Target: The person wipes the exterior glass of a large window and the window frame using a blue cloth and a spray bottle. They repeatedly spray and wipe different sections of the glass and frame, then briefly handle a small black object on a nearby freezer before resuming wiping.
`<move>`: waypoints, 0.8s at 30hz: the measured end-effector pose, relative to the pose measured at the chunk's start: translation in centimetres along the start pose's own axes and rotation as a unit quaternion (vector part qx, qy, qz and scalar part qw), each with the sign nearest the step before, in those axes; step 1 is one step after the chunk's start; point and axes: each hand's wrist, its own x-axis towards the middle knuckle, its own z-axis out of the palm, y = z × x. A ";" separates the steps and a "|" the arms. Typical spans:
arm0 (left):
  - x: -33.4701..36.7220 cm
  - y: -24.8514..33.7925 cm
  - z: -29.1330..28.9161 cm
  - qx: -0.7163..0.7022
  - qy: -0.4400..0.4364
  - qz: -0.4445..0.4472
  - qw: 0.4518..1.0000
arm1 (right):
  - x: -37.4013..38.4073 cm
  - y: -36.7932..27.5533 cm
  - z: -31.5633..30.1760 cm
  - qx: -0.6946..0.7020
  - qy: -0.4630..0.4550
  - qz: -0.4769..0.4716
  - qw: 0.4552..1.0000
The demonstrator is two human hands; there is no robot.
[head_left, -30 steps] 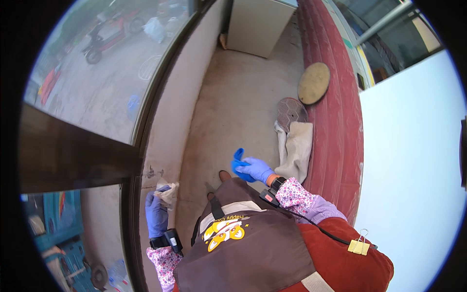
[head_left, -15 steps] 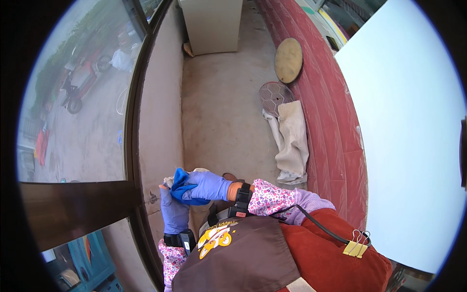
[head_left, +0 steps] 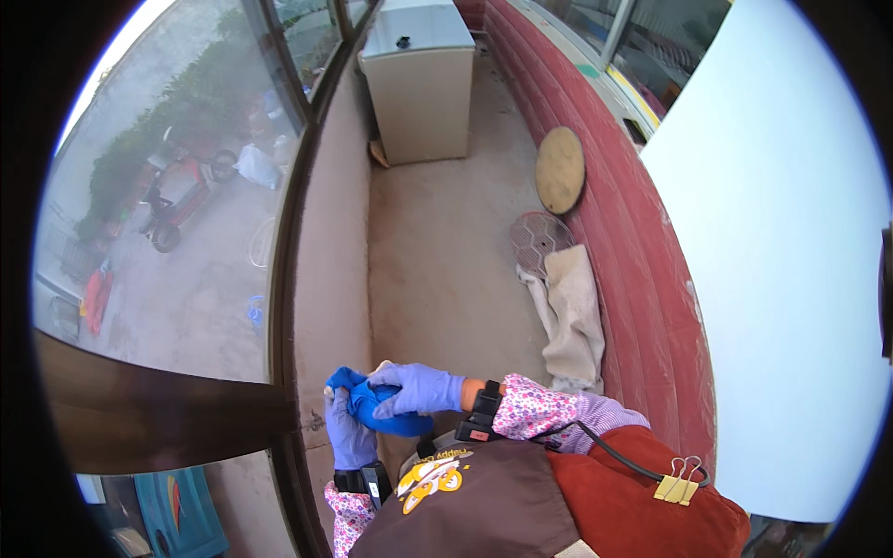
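Observation:
A bright blue cloth point(head_left: 402, 425) is bunched between my two gloved hands, low in the view near the window-side wall. My left hand point(head_left: 350, 439), in a purple-blue glove, is closed on the cloth's left end from below. The matching gloved right hand point(head_left: 419, 387) reaches across from the right, its fingers bent over the top of the cloth. Part of the cloth sags under the right palm. Small pale bits show by the fingertips of both hands; what they are, I cannot make out.
At my left runs a dark window frame point(head_left: 286, 279) above a low wall point(head_left: 332, 260). A pale cabinet point(head_left: 419, 107) stands at the far end. Along the red wall point(head_left: 642, 242) lie a round board point(head_left: 560, 171), a round mesh rack point(head_left: 537, 232) and a beige sack point(head_left: 572, 312).
The view has tilted upward, showing the cabinet's top. More of the blue cloth now hangs below my right hand, which stays curled over it.

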 end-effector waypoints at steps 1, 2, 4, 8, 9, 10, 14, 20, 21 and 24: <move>0.0 0.4 -0.8 -0.024 0.026 0.005 0.999 | 0.0 -0.1 -0.3 0.029 -0.005 -0.024 0.999; 0.0 0.9 -1.4 -0.056 0.042 0.012 0.998 | 0.0 -0.4 -0.6 0.024 -0.003 -0.034 0.999; -0.7 2.2 -2.7 -0.115 0.105 0.029 0.987 | 0.1 -1.7 -2.0 -0.053 0.054 -0.056 0.996; -4.7 4.8 -4.5 -0.027 0.073 0.132 0.988 | -1.4 -8.0 -7.7 -0.116 0.195 -0.156 0.961; -5.7 5.2 -4.8 -0.013 0.120 0.128 0.984 | -1.9 -10.4 -8.8 -0.114 0.250 -0.192 0.942; -6.8 5.5 -5.1 -0.004 0.136 0.136 0.981 | -2.3 -12.9 -9.6 -0.003 0.305 -0.317 0.898; -9.8 5.9 -5.7 -0.005 0.136 0.119 0.983 | -8.0 -23.7 -12.0 -0.090 0.415 -0.531 0.733; -11.0 5.7 -5.0 0.003 0.136 0.121 0.983 | -9.9 -30.7 -10.5 -0.210 0.365 -0.680 0.600; -10.9 5.8 -4.7 -0.004 0.130 0.118 0.984 | -10.0 -31.1 -10.3 -0.218 0.357 -0.687 0.594; -10.8 6.0 -3.5 0.029 0.157 0.136 0.978 | -10.2 -31.6 -10.0 -0.232 0.332 -0.701 0.587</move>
